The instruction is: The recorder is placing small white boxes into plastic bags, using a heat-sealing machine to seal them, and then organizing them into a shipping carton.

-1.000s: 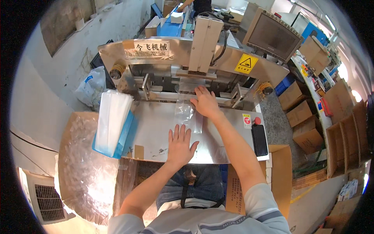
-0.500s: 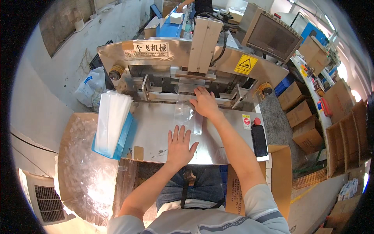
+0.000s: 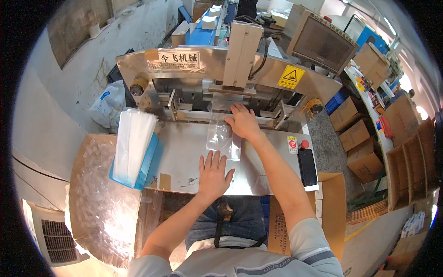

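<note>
A clear plastic bag (image 3: 218,139) lies flat on the steel worktop of a machine, its far end reaching under the machine's front bar. My right hand (image 3: 244,122) rests on the far part of the bag with its fingers stretched out. By the bag's near end, my left hand (image 3: 213,175) lies palm down and flat, fingers spread, the tips at or very close to the bag's edge. Neither hand grips anything. Beyond the right fingertips stands the machine's upright head column (image 3: 240,57), with a crossbar below it.
A blue tray (image 3: 146,166) with a stack of white plastic bags (image 3: 132,143) stands on the worktop's left. Below it is a carton full of clear bags (image 3: 99,194). A phone (image 3: 307,166) and red button (image 3: 304,143) sit at the right edge. Behind runs a blue conveyor (image 3: 203,36).
The near end of the bag looks wider and flatter now. My left hand has drawn back very slightly; my right stays put. Far back, a person's arm has left the conveyor, where more white packs show.
</note>
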A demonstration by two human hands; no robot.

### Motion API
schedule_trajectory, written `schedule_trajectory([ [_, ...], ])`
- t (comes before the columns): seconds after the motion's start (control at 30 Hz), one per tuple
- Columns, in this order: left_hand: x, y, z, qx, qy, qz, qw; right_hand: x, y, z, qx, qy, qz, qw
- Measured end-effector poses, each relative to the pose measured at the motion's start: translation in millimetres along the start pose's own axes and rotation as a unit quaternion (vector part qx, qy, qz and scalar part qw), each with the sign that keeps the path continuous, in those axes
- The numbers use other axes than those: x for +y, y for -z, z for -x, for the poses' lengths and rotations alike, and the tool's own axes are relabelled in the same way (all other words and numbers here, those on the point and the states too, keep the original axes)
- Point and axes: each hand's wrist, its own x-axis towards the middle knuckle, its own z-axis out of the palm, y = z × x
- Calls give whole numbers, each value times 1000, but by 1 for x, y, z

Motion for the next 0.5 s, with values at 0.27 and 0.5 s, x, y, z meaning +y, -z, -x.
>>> schedule_trajectory([
  [0.27,0,-2,1,15,-5,0,1000,3,3,-5,-32,-2,-8,999],
  [0.5,-2,-3,0,29,-3,6,1000,6,1,-6,-26,3,-6,1000],
])
